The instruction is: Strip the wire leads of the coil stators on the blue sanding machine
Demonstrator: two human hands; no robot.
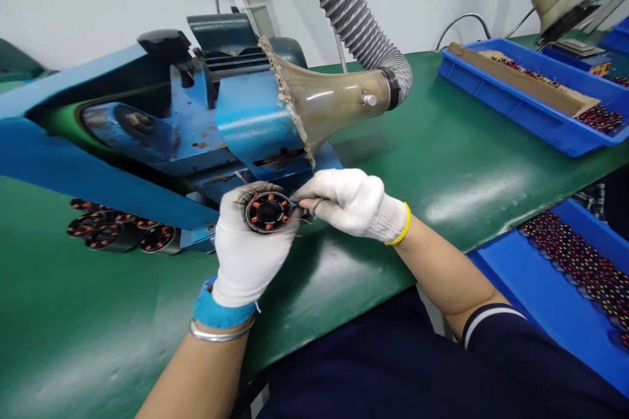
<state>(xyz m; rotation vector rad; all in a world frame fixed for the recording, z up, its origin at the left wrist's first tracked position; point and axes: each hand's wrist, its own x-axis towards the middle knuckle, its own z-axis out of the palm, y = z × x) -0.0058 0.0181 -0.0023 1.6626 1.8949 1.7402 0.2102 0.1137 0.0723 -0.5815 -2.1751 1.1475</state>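
My left hand [255,242], in a white glove with a blue cuff, is wrapped round a motor stator [249,215]. The stator is a round metal ring with copper windings and a dark round centre, its open face turned up towards me. Thin wire leads stick out at its upper left and right side. My right hand [344,203], in a white glove with a yellow cuff edge, pinches a thin wire lead [295,201] at the stator's right side. Its fingertips partly hide the lead. Both hands are in front of the blue machine [255,111].
A beige hood [334,101] with a grey ribbed hose [354,13] joins the machine. Several more stators [105,232] lie at left on the green table [393,157]. Blue trays [521,114] with small dark parts stand at the right, one lower [531,288] beside my right arm.
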